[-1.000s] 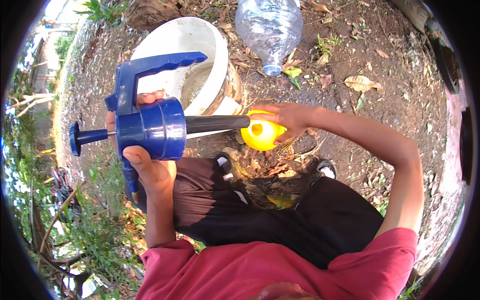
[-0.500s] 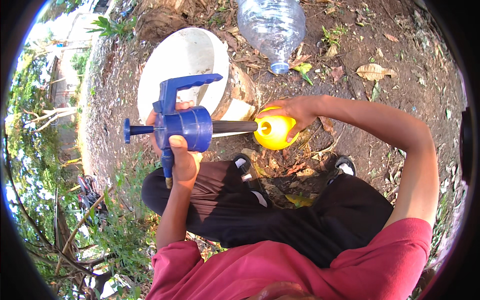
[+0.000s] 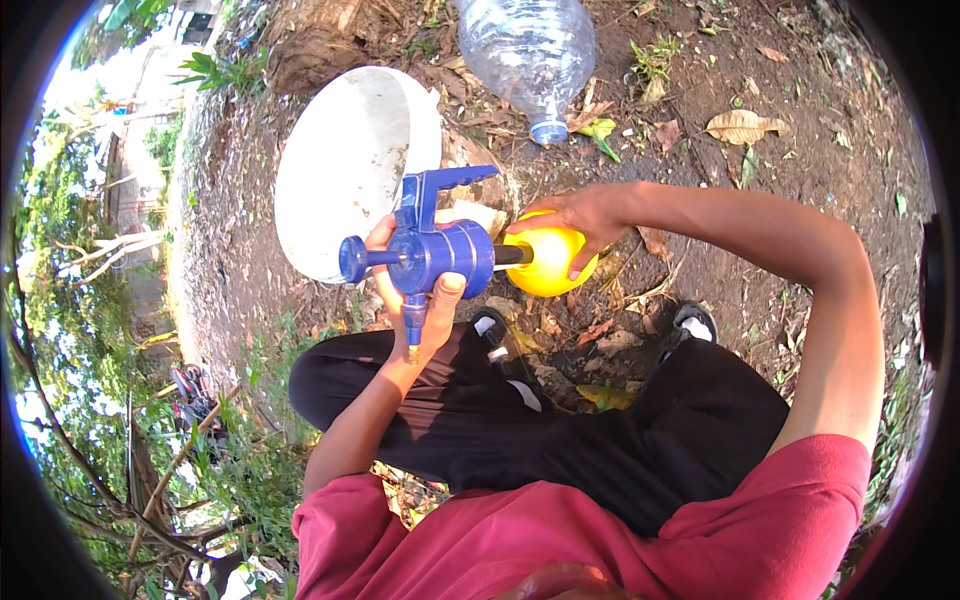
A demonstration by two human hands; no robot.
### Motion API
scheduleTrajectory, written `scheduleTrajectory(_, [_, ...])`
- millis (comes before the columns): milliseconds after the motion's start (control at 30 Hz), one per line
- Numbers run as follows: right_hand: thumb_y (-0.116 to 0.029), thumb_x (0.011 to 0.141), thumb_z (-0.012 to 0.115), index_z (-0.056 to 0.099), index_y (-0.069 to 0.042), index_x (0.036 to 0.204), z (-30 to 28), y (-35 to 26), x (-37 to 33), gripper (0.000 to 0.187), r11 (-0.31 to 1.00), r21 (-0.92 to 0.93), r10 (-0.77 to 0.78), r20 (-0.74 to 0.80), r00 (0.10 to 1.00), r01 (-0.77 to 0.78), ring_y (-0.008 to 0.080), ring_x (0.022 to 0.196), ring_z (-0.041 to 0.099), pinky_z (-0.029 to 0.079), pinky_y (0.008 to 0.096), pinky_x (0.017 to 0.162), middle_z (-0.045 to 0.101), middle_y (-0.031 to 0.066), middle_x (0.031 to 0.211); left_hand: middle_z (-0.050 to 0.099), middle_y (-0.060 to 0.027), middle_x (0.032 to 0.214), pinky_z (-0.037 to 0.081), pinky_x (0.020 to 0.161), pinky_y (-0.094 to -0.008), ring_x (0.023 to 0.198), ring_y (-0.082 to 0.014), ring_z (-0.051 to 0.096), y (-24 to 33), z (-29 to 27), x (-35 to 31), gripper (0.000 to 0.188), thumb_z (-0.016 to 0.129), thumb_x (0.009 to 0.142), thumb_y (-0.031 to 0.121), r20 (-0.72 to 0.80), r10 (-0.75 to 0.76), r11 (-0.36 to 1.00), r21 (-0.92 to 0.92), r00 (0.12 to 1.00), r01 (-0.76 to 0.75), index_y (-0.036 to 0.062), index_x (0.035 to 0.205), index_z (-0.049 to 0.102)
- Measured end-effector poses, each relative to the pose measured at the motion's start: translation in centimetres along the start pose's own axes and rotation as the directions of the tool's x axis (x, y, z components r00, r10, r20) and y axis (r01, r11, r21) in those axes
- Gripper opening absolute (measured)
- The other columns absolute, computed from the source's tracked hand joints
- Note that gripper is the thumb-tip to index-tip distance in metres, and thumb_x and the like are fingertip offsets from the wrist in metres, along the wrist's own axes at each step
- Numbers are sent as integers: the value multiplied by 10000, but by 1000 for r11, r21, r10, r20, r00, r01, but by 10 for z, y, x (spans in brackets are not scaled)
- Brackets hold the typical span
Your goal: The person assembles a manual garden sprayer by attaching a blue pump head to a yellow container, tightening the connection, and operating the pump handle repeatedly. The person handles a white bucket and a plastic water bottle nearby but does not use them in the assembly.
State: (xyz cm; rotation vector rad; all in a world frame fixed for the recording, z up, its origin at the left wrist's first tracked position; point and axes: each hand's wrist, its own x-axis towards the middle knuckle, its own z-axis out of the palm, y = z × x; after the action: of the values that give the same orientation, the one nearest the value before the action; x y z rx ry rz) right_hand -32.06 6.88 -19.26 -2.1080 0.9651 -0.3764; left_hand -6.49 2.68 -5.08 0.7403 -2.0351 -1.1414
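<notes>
My left hand (image 3: pixel 432 318) is closed around a blue sprayer pump head (image 3: pixel 452 260), which has a trigger handle, a plunger knob and a short nozzle. A black pump tube (image 3: pixel 512 256) runs from the head to the right, its far end inside the neck of a yellow sprayer bottle (image 3: pixel 556 266). My right hand (image 3: pixel 588 222) grips that bottle from above and behind, fingers curved over its side. The bottle lies with its mouth toward the pump head. A short gap of tube shows between head and bottle.
Beyond my left hand a white basin (image 3: pixel 330 180) stands tilted against a log (image 3: pixel 478 170). A large clear plastic bottle (image 3: pixel 530 60) with a blue cap lies at the back. Dry leaves (image 3: pixel 745 126) are scattered on the soil. Bushes (image 3: pixel 235 480) grow at the left.
My left hand has moved right with the pump head, and most of the black tube has gone into the yellow bottle. My right hand stays on the bottle.
</notes>
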Motion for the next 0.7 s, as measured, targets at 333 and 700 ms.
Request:
scheduleTrajectory(333, [-553,754,788,186,-299,1582,2,2,-2,1055,999,18,-26,-32,999,26,406,1374,431,371,529,1140,357,162,1534,538,-162,1304,511,991,-378,1173,-225,590,-16,15,-11,929,884,773,307,168,-87,996,47,982,80,17,1426,290])
scheduleTrajectory(700, [-482,827,754,501,-58,1397,-3,27,-24,754,951,276,180,-124,976,-141,349,1099,660,523,463,968,611,198,1317,551,-207,1343,451,1031,-449,1227,-324,567,-48,-1,-29,889,861,784,205,443,-238,898,440,865,22,23,1466,320])
